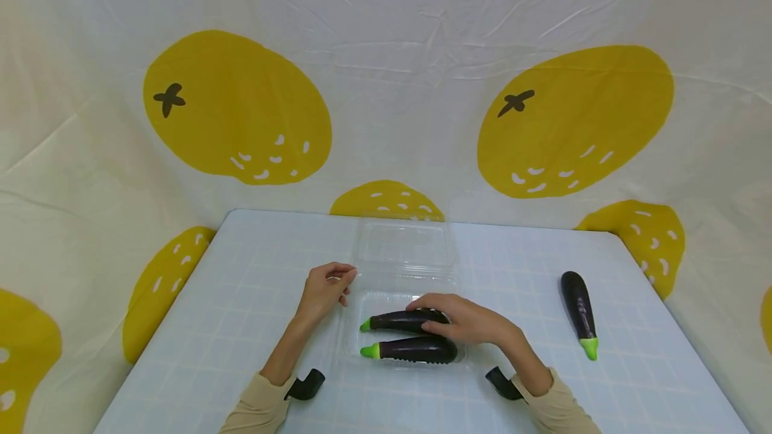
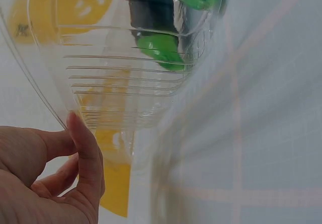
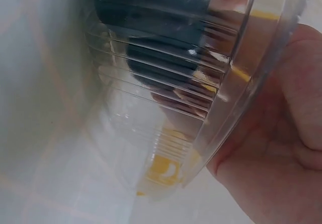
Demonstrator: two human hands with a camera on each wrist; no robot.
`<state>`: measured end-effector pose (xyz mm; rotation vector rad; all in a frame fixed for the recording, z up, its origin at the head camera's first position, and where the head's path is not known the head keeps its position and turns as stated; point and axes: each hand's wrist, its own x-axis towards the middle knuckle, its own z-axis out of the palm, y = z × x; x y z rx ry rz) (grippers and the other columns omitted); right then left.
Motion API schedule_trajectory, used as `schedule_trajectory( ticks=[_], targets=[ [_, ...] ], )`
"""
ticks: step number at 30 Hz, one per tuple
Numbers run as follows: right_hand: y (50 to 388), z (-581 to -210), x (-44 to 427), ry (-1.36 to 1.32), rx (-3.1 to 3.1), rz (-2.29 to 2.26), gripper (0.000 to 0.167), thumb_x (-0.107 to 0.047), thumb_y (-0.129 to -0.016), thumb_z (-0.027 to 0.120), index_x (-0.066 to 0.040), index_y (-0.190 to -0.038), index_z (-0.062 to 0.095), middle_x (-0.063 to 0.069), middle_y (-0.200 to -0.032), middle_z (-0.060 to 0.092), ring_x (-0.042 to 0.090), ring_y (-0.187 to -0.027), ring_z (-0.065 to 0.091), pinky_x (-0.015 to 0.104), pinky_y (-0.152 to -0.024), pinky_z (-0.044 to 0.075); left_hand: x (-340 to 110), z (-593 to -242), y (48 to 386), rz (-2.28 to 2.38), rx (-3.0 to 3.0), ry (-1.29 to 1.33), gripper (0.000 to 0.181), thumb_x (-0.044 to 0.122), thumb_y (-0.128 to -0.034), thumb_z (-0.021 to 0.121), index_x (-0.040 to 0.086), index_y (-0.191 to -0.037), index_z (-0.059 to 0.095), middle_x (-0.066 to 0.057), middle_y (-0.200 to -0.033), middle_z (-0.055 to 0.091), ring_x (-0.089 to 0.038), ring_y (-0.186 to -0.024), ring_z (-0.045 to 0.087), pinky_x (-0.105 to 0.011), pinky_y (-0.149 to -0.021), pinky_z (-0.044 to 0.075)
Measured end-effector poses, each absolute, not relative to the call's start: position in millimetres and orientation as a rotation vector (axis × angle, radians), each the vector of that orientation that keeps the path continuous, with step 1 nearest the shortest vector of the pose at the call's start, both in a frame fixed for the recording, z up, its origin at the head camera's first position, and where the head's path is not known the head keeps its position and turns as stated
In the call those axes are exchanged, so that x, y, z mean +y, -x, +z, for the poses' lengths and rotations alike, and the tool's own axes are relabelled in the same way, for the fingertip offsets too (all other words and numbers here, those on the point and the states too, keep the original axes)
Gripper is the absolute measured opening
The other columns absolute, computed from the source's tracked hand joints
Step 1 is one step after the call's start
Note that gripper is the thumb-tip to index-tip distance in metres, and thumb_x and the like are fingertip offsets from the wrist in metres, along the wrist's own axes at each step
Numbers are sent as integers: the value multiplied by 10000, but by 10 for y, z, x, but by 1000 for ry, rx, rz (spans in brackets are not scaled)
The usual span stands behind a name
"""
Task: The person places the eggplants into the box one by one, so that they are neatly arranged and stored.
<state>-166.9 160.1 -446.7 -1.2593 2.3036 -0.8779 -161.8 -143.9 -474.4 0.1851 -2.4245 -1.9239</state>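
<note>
Two dark eggplants with green stems lie side by side in a clear plastic container; the head view shows the far one (image 1: 395, 321) and the near one (image 1: 416, 350). My right hand (image 1: 461, 319) reaches over the container's right wall, its fingers and thumb curled round the far eggplant's thick end. With thumb and fingertips, my left hand (image 1: 328, 290) pinches the container's rim at the left, plain in the left wrist view, where the hand (image 2: 65, 168) is beside the ribbed wall (image 2: 121, 83). Through the plastic (image 3: 201, 93) in the right wrist view, the fingers are partly hidden.
A third eggplant (image 1: 579, 310) lies at the right of the table (image 1: 241, 313), its green stem toward the front. The container's clear lid (image 1: 405, 244) stands open behind it. A patterned cloth (image 1: 404, 86) hangs behind the table.
</note>
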Motion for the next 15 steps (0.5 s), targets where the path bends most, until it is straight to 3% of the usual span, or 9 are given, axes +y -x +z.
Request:
schedule_trajectory(
  ticks=[15],
  targets=[
    [1624, -4422, 1666, 1248, 2352, -903, 354, -175, -1061, 592, 7, -1365, 591, 134, -1343, 638, 317, -1212, 613, 470, -1016, 520, -1441, -4765, 1621, -1911, -2435, -179, 200, 130, -983, 713, -24, -1109, 728, -226, -941, 680, -231, -624, 616, -240, -511, 552]
  ],
)
